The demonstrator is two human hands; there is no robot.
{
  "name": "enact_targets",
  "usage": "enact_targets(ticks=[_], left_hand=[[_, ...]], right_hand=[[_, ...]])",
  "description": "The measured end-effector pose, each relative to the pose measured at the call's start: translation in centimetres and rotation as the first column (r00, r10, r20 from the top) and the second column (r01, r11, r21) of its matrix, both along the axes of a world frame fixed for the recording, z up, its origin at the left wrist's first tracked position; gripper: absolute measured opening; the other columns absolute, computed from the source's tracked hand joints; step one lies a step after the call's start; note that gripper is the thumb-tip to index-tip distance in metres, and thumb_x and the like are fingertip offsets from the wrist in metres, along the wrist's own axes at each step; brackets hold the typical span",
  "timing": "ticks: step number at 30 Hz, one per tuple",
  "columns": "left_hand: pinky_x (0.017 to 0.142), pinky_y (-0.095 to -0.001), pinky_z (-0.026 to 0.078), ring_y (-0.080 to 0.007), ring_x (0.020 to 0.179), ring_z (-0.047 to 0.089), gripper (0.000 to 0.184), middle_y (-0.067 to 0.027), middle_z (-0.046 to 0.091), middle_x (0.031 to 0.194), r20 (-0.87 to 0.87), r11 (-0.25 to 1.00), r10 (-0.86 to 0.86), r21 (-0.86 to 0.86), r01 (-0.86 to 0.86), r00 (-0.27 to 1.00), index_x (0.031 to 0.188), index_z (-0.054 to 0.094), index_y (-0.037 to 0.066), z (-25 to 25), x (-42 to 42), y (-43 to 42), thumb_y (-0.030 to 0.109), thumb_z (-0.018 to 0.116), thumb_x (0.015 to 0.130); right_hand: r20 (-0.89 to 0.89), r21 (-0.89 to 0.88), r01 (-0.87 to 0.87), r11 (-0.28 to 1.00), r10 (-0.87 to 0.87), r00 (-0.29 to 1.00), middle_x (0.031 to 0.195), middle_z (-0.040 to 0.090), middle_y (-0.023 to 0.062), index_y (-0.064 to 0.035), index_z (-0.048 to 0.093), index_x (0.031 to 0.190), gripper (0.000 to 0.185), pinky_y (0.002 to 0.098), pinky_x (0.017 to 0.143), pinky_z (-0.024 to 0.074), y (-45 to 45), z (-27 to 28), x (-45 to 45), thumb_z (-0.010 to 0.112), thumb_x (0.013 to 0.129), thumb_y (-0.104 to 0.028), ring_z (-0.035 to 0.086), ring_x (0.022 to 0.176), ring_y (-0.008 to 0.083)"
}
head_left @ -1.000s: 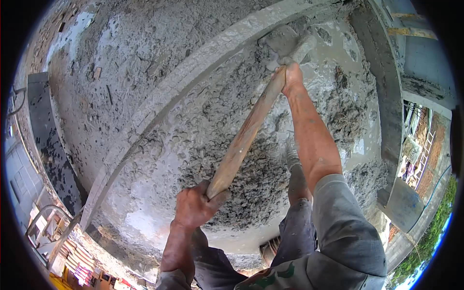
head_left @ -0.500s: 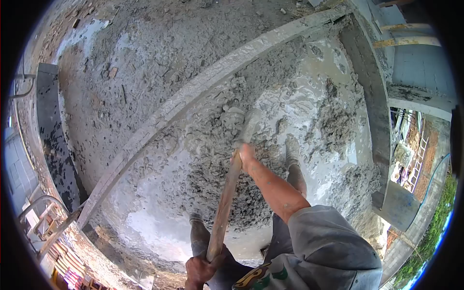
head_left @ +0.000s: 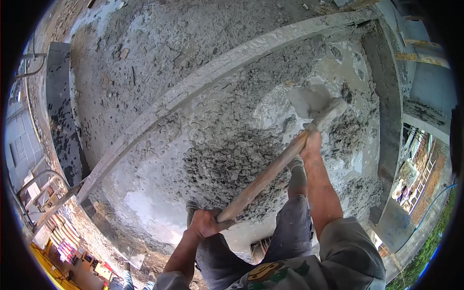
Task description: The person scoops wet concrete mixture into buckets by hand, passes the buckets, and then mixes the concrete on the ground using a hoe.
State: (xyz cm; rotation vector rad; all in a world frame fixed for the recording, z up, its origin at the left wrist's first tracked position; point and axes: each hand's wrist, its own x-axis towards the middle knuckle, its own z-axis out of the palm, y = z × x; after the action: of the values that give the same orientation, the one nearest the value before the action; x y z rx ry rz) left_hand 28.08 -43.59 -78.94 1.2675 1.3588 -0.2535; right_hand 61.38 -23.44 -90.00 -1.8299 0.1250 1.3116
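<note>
Both of my hands are closed around the wooden handle of a hoe [head_left: 268, 179], which slants up to the right across the wet concrete [head_left: 227, 164]. My left hand [head_left: 204, 223] grips the handle's lower end, near my left leg. Higher up, close to the hoe's head, my right hand [head_left: 311, 141] wraps round the handle. The cement-covered hoe blade [head_left: 309, 100] lies at the wet grey mix at upper right; its edge is partly hard to tell from the mix. My feet stand in the concrete, the right boot [head_left: 296, 164] just beside the handle.
A long cement-coated beam [head_left: 203, 79] crosses diagonally beyond the mix. Upright boards stand at the left [head_left: 62, 111] and the right [head_left: 386, 96]. Rough grey ground [head_left: 154, 53] lies past the beam. A bent metal bar frame [head_left: 41, 193] is at lower left, a ladder [head_left: 425, 164] at far right.
The hoe has swung right, its head going from the middle of the mix to the upper right. My right hand moved right with it; my left hand rose and stayed on the handle.
</note>
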Motion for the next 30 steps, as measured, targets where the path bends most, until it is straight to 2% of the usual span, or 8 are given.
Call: enact_targets(ticks=[4, 12, 15, 16, 18, 24, 28, 30], left_hand=[[0.061, -0.0396, 0.049, -0.0332, 0.064, 0.064, 0.051, -0.0158, 0.062, 0.063, 0.061, 0.981, 0.166, 0.09, -0.171, 0.984, 0.083, 0.065, 0.004, -2.3, -2.4, 9.7, 0.053, 0.069, 0.07], [0.058, -0.0362, 0.048, -0.0294, 0.059, 0.063, 0.05, -0.0159, 0.062, 0.062, -0.107, 0.964, 0.263, 0.063, -0.257, 0.959, 0.088, 0.065, -0.001, 6.9, -12.5, -2.7, 0.046, 0.069, 0.072], [0.054, -0.0317, 0.047, -0.0181, 0.053, 0.058, 0.047, -0.0101, 0.061, 0.059, -0.135, 0.829, 0.518, -0.166, -0.535, 0.845, 0.088, 0.065, -0.004, 9.5, -17.7, -8.1, 0.041, 0.071, 0.074], [0.055, -0.0381, 0.048, -0.0308, 0.061, 0.065, 0.049, -0.0174, 0.062, 0.062, -0.211, 0.788, 0.528, -0.24, -0.567, 0.823, 0.084, 0.067, 0.0, 9.9, -17.9, -10.9, 0.046, 0.072, 0.073], [0.056, -0.0378, 0.048, -0.0273, 0.061, 0.065, 0.052, -0.0155, 0.062, 0.06, -0.28, 0.662, 0.629, -0.296, -0.689, 0.725, 0.086, 0.067, -0.001, 11.8, -16.4, -14.4, 0.048, 0.072, 0.071], [0.063, -0.0366, 0.052, -0.0203, 0.07, 0.066, 0.043, -0.0139, 0.068, 0.074, -0.342, 0.796, 0.319, -0.409, -0.446, 0.884, 0.096, 0.069, 0.001, 19.8, -15.4, -17.6, 0.035, 0.076, 0.071], [0.058, -0.0342, 0.047, -0.0178, 0.06, 0.06, 0.042, -0.0122, 0.067, 0.071, -0.353, 0.536, 0.494, -0.595, -0.598, 0.795, 0.094, 0.07, 0.0, 21.5, -13.7, -19.4, 0.033, 0.078, 0.069], [0.069, -0.0317, 0.05, -0.0177, 0.07, 0.067, 0.053, -0.0121, 0.068, 0.073, -0.195, 0.773, 0.309, -0.519, -0.365, 0.931, 0.089, 0.07, 0.007, 16.8, -10.3, -17.9, 0.051, 0.078, 0.061]], right_hand=[[-0.005, 0.212, -0.058, 0.976, 0.061, 0.998, 0.067, 0.047, 0.0108, 0.0006, 0.047, 0.09, 0.023, 0.0391, 0.052, 0.0471, 11.7, -4.6, -2.8, 0.056, 0.074, -0.014, 0.048, 0.053, 0.0234], [-0.174, -0.083, -0.258, 0.963, 0.241, 0.955, 0.061, 0.045, 0.0087, -0.0049, 0.051, 0.085, 0.017, 0.0413, 0.046, 0.0464, 0.1, -7.6, -20.6, 0.054, 0.079, -0.02, 0.048, 0.05, 0.0252], [-0.097, -0.187, -0.4, 0.897, 0.389, 0.916, 0.076, 0.054, 0.0145, -0.0008, 0.055, 0.095, 0.023, 0.0448, 0.049, 0.0453, -5.6, -10.1, -30.5, 0.051, 0.081, -0.018, 0.054, 0.06, 0.0278], [-0.112, -0.196, -0.465, 0.864, 0.451, 0.886, 0.083, 0.056, 0.0166, 0.0004, 0.056, 0.098, 0.025, 0.0459, 0.051, 0.0447, -6.7, -9.2, -32.0, 0.051, 0.081, -0.017, 0.056, 0.063, 0.0282], [0.01, -0.331, -0.591, 0.736, 0.629, 0.777, 0.09, 0.059, 0.0175, 0.0006, 0.057, 0.101, 0.026, 0.0471, 0.053, 0.0439, -9.7, -8.9, -34.6, 0.049, 0.083, -0.017, 0.058, 0.068, 0.028], [-0.348, -0.429, -0.323, 0.844, 0.176, 0.921, 0.07, 0.053, 0.0096, -0.0041, 0.05, 0.093, 0.018, 0.0422, 0.047, 0.0496, -24.8, -3.1, -30.6, 0.055, 0.083, -0.018, 0.055, 0.055, 0.0245], [-0.247, -0.33, -0.294, 0.897, 0.219, 0.944, 0.068, 0.052, 0.0111, -0.0018, 0.051, 0.088, 0.015, 0.0419, 0.048, 0.0506, -26.2, 5.4, -21.6, 0.058, 0.078, -0.012, 0.055, 0.056, 0.0245], [-0.2, -0.265, -0.161, 0.951, 0.11, 0.974, 0.066, 0.051, 0.0114, -0.0012, 0.052, 0.085, 0.014, 0.0411, 0.048, 0.0499, -22.2, 5.2, -14.5, 0.057, 0.078, -0.012, 0.054, 0.055, 0.0248]])
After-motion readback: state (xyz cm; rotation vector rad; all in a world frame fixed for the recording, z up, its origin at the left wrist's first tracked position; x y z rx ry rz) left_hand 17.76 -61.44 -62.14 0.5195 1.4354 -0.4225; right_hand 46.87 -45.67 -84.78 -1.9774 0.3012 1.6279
